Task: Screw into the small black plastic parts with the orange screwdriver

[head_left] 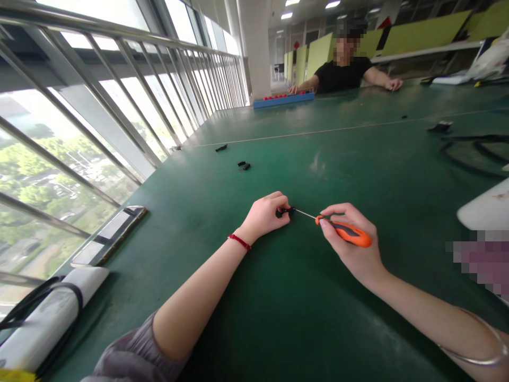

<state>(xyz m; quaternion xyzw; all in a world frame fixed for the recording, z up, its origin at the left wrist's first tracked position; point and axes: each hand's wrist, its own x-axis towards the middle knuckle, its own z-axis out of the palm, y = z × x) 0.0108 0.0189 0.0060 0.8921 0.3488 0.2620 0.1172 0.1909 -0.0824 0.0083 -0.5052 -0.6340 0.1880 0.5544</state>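
Note:
My left hand (267,212) is closed round a small black part (280,213) low over the green table (302,297); its exact kind is too small to make out. In my right hand (353,239) is a screwdriver (352,233) with an orange and dark grey handle, gripped between thumb and fingers. Its thin metal shaft points left, and the tip meets the black part or lies right beside it. My left fingers partly cover the black part.
Small black pieces (244,165) and another black piece (221,148) lie farther back. At left are a metal railing (119,42), a framed panel (109,236) and a white bar with black cable (55,313). Across the table sits a person (344,74) near a blue rack (284,100).

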